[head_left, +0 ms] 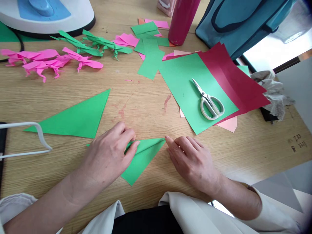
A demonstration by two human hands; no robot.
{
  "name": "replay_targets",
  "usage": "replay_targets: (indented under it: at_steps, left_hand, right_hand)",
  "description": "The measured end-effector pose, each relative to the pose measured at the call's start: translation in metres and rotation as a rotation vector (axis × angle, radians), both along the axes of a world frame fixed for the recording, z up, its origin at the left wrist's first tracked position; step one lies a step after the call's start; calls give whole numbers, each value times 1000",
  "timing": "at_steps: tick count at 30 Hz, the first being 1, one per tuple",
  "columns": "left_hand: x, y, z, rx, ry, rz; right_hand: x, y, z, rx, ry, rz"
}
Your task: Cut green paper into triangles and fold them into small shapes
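Observation:
A folded green sheet of paper (142, 161) lies on the wooden table between my hands, a crease running along its upper side. My left hand (112, 148) pinches the paper's upper edge between thumb and curled fingers and covers its left part. At the sheet's pointed right corner, the fingertips of my right hand (192, 159) are closed on the tip. Another green paper triangle (75, 118) lies flat beyond my left hand. White-handled scissors (208, 100) rest on a green sheet (180, 87) to the upper right.
Pink folded paper figures (46, 61) and green ones (92, 44) stand at the back left, near an iron (46, 16). Green scraps (151, 52), a magenta bottle (182, 21), red sheets (234, 78) and a blue bag (241, 26) are behind. A white cable (41, 136) crosses at left.

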State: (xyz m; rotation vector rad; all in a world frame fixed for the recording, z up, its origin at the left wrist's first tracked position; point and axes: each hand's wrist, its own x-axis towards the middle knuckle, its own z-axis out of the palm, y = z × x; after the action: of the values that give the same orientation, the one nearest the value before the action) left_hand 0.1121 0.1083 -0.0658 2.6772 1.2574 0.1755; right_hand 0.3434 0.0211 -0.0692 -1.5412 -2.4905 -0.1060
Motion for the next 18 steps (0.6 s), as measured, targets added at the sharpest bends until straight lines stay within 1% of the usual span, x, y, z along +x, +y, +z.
replay_targets:
  at_steps: [3,5,11,18]
  left_hand:
    - [2,-1,2,-21,7,11]
    - [2,-1,2,-34,8,18]
    - [1,0,1,-43,-13,-6]
    - [3,0,2,-40,13,7]
  right_hand:
    - [-3,2,-2,-26,91,87]
    - [-6,4,-3,-47,124,117]
    - [-9,6,-7,-53,131,117]
    - [-9,6,-8,-81,139,110]
